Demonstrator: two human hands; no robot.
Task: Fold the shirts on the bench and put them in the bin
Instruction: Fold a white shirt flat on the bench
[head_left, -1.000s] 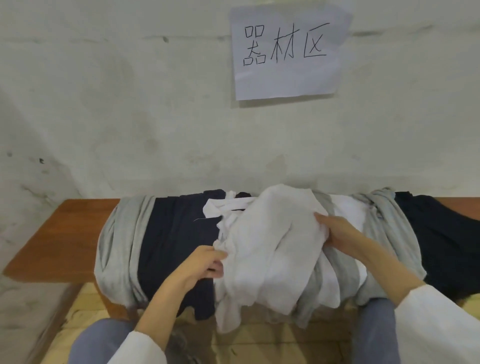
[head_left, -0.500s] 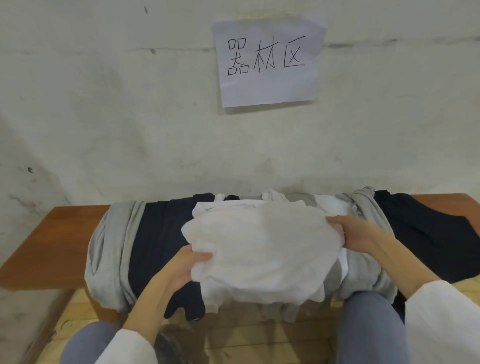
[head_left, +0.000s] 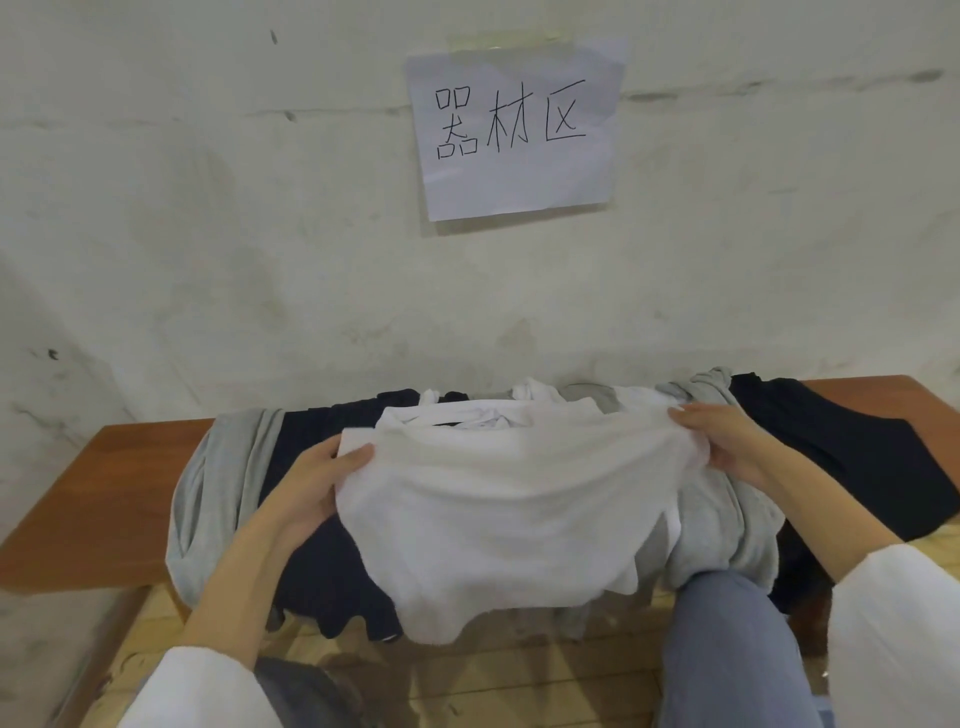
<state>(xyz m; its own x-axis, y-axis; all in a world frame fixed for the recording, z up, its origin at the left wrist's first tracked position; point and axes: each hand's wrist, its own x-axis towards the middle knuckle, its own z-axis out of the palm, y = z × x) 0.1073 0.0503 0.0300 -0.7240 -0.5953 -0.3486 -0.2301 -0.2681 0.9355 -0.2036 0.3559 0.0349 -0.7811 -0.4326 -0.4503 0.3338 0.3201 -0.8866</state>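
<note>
Left hand: the left hand (head_left: 317, 488) pinches the left edge of the white shirt (head_left: 509, 509), thumb on top and fingers (head_left: 332, 457) curled under the cloth.
Right hand: the right hand (head_left: 727, 441) grips the right edge, bunching the fabric.
White shirt: held spread between both hands, just over the heap on the bench (head_left: 104, 493); its lower part sags past the front edge.
Bin: not in view.
Risk, slack: the middle droops, so a fold made now would likely trap creases or come out lopsided.
Risk, snag: the hanging hem overlaps the navy shirt (head_left: 311, 571); a lift could drag that one down to the floor (head_left: 519, 686).
Risk, base: the heap looks lumpy, a poor surface for a flat fold.
Materials: the white shirt is a thin, soft, slightly fuzzy knit, crumpled at the collar. The grey shirts (head_left: 218, 493) are limp and draped in ropy folds. The navy shirt is matte.
Bench surface: smooth reddish-brown wood, long and flat.
Sign: the sign (head_left: 514, 130) is creased paper taped to the wall, with handwriting on it.
</note>
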